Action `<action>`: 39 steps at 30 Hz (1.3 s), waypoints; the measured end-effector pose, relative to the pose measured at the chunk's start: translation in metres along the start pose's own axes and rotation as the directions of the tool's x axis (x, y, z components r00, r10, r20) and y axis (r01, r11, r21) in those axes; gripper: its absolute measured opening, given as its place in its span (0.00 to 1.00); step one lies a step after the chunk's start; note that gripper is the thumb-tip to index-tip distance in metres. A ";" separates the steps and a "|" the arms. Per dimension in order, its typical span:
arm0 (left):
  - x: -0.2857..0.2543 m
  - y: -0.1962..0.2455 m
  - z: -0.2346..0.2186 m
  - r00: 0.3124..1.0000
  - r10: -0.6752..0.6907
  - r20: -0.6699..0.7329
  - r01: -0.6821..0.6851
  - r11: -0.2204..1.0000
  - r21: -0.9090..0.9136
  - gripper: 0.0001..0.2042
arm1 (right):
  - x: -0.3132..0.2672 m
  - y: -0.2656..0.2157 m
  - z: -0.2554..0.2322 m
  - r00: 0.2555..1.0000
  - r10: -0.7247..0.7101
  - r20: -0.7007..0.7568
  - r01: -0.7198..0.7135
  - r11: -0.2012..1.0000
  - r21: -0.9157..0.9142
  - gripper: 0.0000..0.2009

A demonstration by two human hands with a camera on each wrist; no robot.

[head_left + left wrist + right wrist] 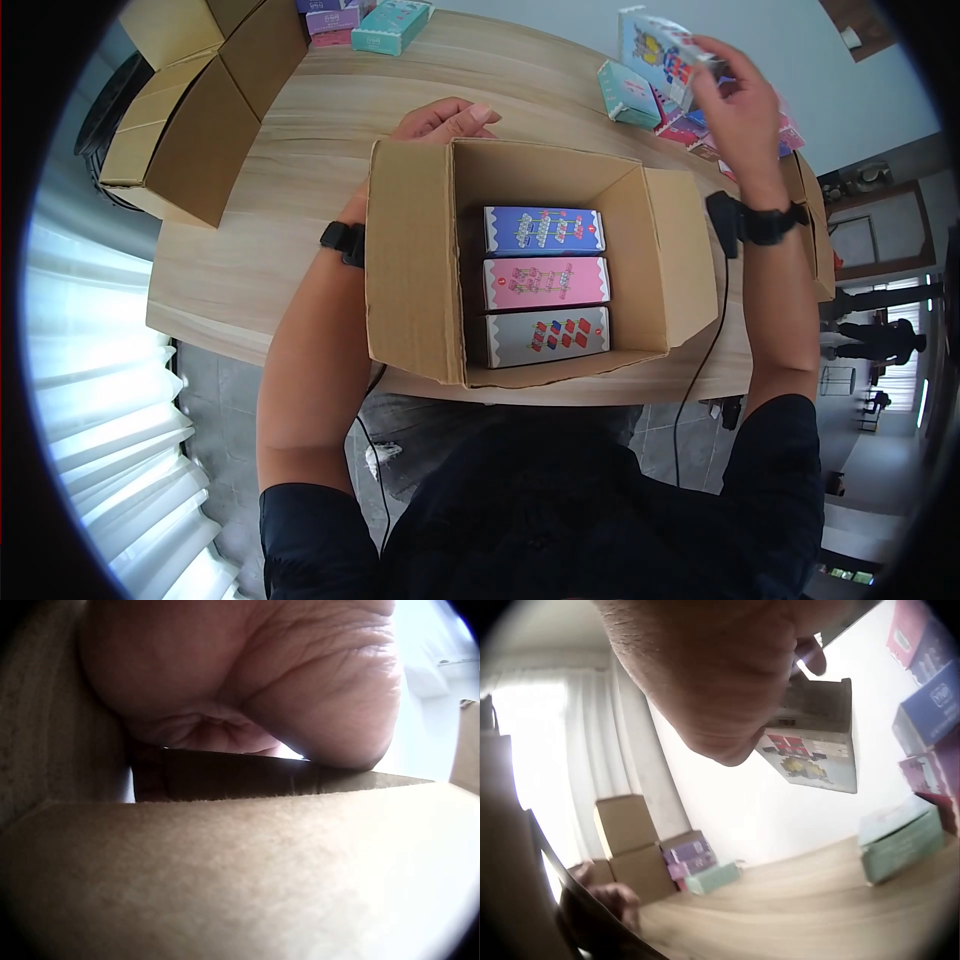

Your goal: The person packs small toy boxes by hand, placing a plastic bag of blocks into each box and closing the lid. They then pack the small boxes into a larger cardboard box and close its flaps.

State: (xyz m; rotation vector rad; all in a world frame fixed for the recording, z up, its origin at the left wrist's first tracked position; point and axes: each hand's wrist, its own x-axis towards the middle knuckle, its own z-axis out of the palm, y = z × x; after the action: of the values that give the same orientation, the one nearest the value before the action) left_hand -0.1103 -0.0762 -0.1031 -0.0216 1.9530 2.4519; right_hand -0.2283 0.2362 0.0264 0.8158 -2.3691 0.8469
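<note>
An open cardboard box (410,265) stands in front of the person, holding a blue box (545,231), a pink box (546,283) and a grey box (548,337) in a row. The right hand (745,115) grips a small light-coloured picture box (655,55) above a pile at the back right; the right wrist view shows this picture box (810,761) below the hand (712,675). Behind the carton's far left corner, the left hand (447,120) has loosely bent fingers and holds nothing visible. Its palm (247,675) fills the top of the left wrist view, beside cardboard.
At the back right, a teal box (628,94) lies beside several pink and purple boxes. Another open carton (190,130) stands at the left, near purple boxes (333,20) and a teal box (390,26). Cables hang from both wrists, near the table's front edge.
</note>
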 end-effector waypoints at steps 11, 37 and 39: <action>-0.007 0.004 0.004 1.000 -0.022 -0.018 0.021 0.997 -0.076 0.22 | -0.025 -0.122 -0.036 0.619 -0.387 0.683 -0.224 0.747 0.626 0.16; -0.014 0.011 0.011 0.998 -0.013 -0.064 0.013 1.000 -0.009 0.23 | -0.034 -0.142 -0.010 0.489 -0.292 0.822 0.265 0.948 0.179 0.19; -0.010 0.007 0.007 0.998 -0.030 -0.054 0.026 0.996 -0.083 0.21 | -0.040 -0.132 -0.011 0.650 -0.433 0.625 0.359 0.899 0.249 0.16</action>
State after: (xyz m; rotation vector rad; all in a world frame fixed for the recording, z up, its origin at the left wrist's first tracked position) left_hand -0.1006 -0.0714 -0.0944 -0.1178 1.8574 2.5390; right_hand -0.1090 0.1758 0.0610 1.8765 -2.5500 0.5326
